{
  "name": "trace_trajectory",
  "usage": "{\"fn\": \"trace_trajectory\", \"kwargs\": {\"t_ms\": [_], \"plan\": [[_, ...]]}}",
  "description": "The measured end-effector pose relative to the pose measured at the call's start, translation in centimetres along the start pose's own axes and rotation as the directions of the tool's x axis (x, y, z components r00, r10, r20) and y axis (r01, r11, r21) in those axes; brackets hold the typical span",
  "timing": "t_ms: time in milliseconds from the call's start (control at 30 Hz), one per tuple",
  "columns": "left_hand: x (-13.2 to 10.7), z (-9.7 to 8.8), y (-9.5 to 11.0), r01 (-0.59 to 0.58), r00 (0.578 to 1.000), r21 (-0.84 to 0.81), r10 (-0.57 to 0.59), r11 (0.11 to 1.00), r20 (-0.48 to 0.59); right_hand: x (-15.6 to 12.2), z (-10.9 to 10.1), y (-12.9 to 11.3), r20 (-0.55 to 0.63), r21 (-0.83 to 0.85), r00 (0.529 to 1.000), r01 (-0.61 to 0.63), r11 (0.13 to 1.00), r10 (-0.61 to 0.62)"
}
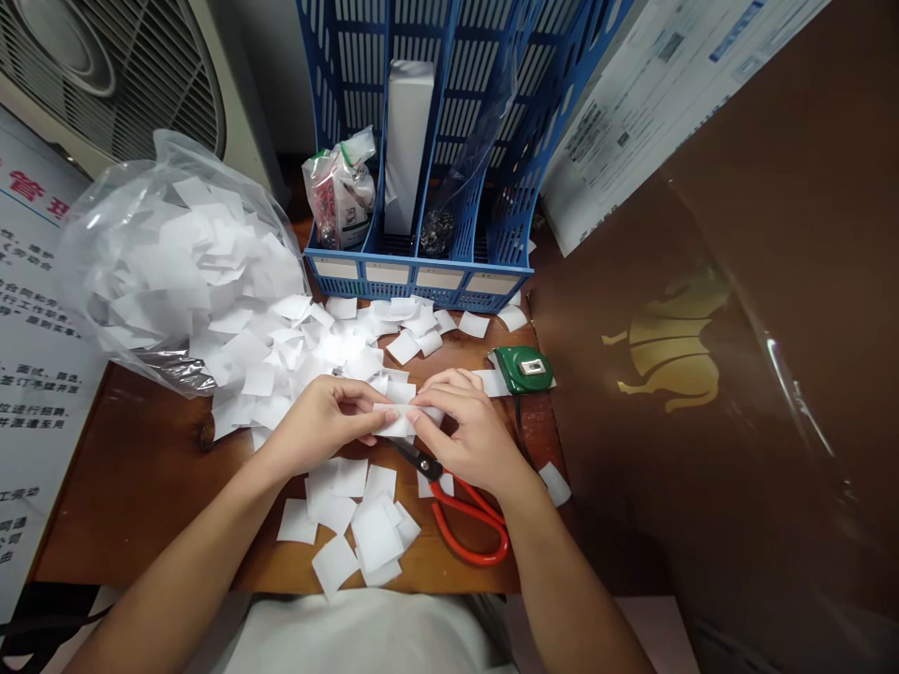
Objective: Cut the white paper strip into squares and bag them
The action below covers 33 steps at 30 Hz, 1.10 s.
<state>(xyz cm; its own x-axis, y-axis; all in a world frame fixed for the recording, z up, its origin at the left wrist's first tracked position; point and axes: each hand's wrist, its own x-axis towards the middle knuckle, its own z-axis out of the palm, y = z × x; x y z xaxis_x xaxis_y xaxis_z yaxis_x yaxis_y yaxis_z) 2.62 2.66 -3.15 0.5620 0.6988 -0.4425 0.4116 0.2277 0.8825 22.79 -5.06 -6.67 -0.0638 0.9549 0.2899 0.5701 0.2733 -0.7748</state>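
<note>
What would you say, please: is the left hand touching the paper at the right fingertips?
Touching: the head view shows the left hand pinching the paper, thumb uppermost.

Remotely, I'm viewing a brown wooden desk (140, 468), a grilled fan (175, 65) standing far left, and a glossy brown panel (779, 365) rising along the right.

The scissors' (430, 467) tips are hidden near the left hand (317, 421); the right hand (469, 431) covers part of the slip (395, 423). The top edge cuts off the rack (420, 261) and fan (165, 75), the left edge the poster (38, 314). Print on labels (387, 273) (mere specks) and sheet (674, 103) is too small.
</note>
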Motion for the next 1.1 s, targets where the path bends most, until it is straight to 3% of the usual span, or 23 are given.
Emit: {"fn": "trace_trajectory", "kwargs": {"t_ms": [1100], "plan": [[0.31,-0.5,-0.76,0.008,0.999,-0.016,-0.007,1.0,0.049,-0.06,-0.08,0.06,0.022,0.015,1.0,0.021,1.0,-0.022]]}}
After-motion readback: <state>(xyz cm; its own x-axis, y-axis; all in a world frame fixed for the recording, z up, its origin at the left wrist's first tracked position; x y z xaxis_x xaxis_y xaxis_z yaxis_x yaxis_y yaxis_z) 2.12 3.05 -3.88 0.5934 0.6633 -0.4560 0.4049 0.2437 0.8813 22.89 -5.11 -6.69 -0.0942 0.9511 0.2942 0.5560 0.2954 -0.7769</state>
